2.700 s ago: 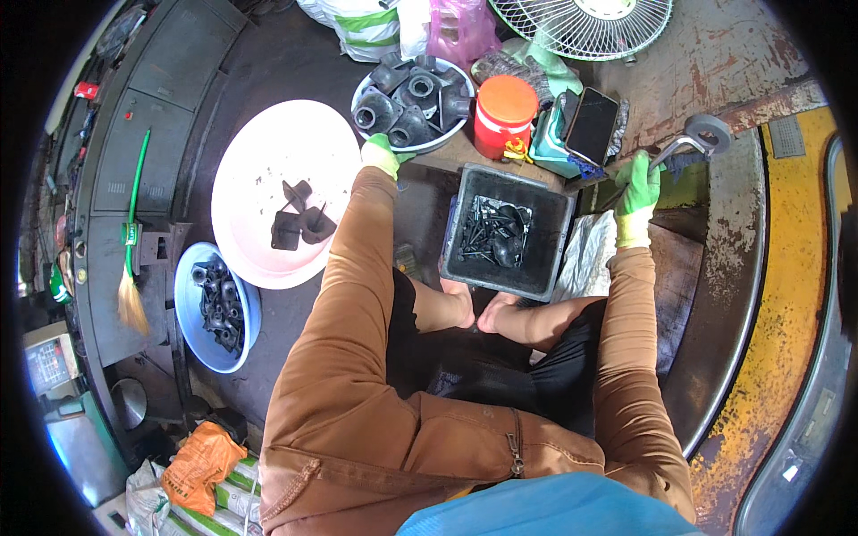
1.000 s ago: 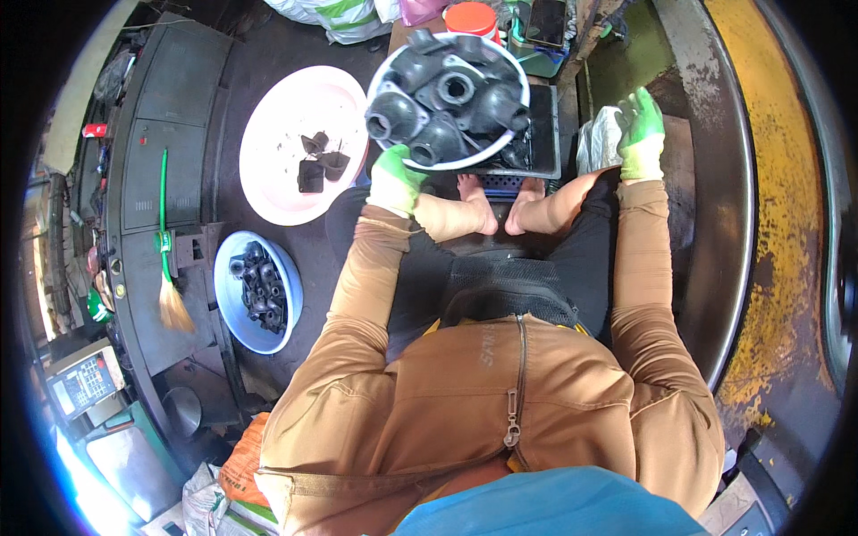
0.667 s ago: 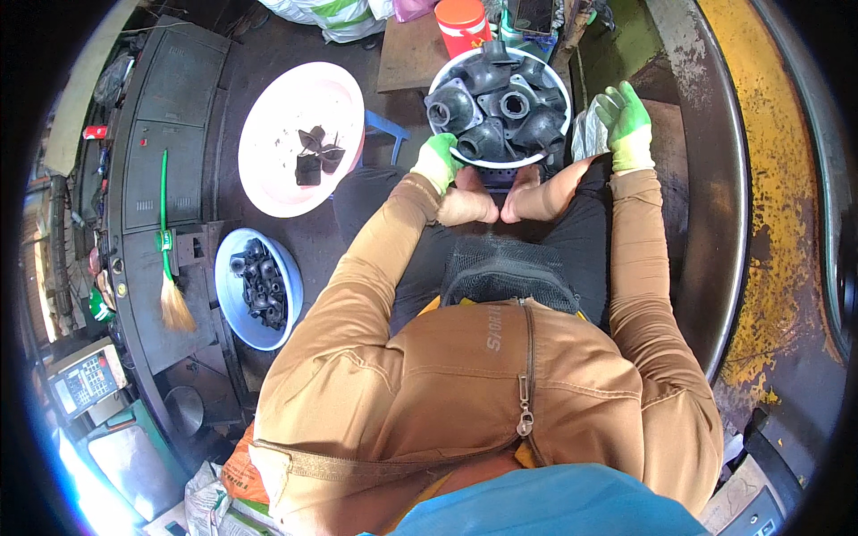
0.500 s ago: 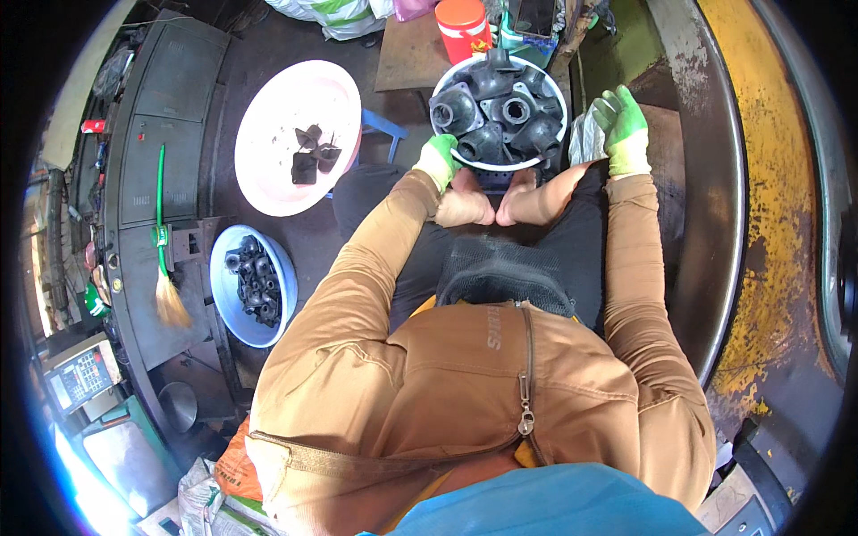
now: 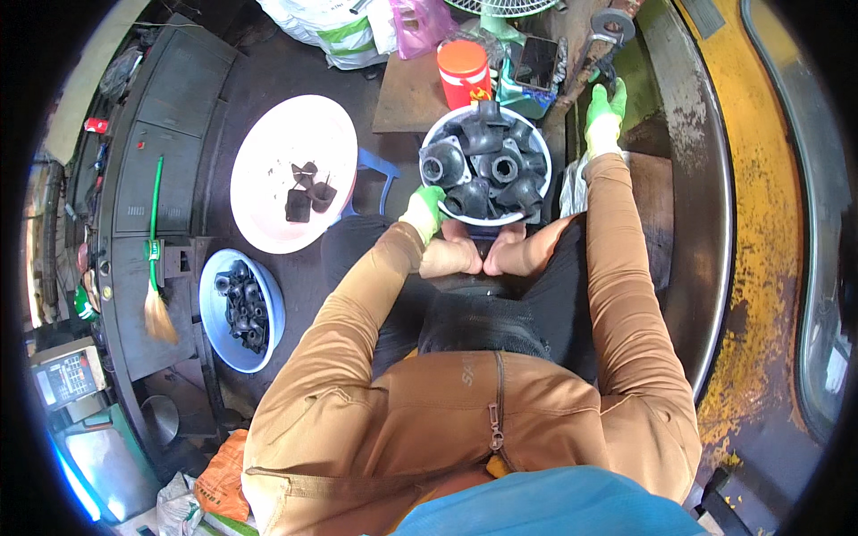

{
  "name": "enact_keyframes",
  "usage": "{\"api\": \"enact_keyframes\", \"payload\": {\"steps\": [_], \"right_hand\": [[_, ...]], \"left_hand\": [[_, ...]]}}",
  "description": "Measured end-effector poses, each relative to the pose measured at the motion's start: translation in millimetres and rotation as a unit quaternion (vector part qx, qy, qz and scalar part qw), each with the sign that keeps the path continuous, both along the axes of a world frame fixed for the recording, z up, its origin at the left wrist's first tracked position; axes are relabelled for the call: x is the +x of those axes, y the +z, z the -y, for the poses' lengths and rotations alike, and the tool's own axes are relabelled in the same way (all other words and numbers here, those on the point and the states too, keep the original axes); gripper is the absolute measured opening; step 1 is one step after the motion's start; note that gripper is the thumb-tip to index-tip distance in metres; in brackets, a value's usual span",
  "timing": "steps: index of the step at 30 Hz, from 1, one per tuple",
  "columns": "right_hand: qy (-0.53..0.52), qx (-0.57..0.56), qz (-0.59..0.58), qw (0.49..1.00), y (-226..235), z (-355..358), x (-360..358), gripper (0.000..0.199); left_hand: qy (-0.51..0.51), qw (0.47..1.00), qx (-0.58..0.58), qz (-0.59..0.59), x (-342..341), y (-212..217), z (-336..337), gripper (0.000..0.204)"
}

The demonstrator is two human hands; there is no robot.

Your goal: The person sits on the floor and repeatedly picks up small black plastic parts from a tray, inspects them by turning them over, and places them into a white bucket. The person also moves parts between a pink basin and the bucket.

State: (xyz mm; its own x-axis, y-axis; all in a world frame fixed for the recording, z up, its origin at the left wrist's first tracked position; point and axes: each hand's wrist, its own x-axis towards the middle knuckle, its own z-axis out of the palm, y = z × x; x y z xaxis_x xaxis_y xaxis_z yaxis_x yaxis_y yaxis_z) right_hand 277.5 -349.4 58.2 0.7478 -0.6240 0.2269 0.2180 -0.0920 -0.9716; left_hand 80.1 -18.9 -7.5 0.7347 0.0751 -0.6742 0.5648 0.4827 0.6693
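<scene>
A white bowl (image 5: 434,134) heaped with black rubber parts (image 5: 490,168) sits just beyond my bare feet (image 5: 483,257). My left hand (image 5: 424,209), in a green and white glove, grips the bowl's near left rim. My right hand (image 5: 605,111), also gloved, is off the bowl, raised to its right beside a metal rod (image 5: 579,70) with its fingers pointing up and nothing in them that I can see.
A wide pale pink basin (image 5: 268,188) with a few black parts lies to the left, a blue basin (image 5: 214,313) of black parts nearer. A red tub (image 5: 463,76), a phone (image 5: 536,61), bags and a fan stand behind. A broom (image 5: 154,259) lies far left, a yellow machine rim (image 5: 760,223) curves right.
The bowl, held up close with both hands, has moved away and settled beyond my feet. My right hand has let go of its rim and risen to the right.
</scene>
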Motion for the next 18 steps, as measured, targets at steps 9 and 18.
{"api": "enact_keyframes", "payload": {"steps": [9, 18], "right_hand": [[-0.014, -0.017, 0.063, 0.998, 20, -4, 44, 0.045], [0.149, 0.235, -0.086, 0.957, 82, -39, -92, 0.020]], "left_hand": [[-0.001, 0.998, -0.057, 0.039, -8, 15, 3, 0.026], [-0.095, 0.993, 0.042, 0.049, -14, 33, -16, 0.037]]}}
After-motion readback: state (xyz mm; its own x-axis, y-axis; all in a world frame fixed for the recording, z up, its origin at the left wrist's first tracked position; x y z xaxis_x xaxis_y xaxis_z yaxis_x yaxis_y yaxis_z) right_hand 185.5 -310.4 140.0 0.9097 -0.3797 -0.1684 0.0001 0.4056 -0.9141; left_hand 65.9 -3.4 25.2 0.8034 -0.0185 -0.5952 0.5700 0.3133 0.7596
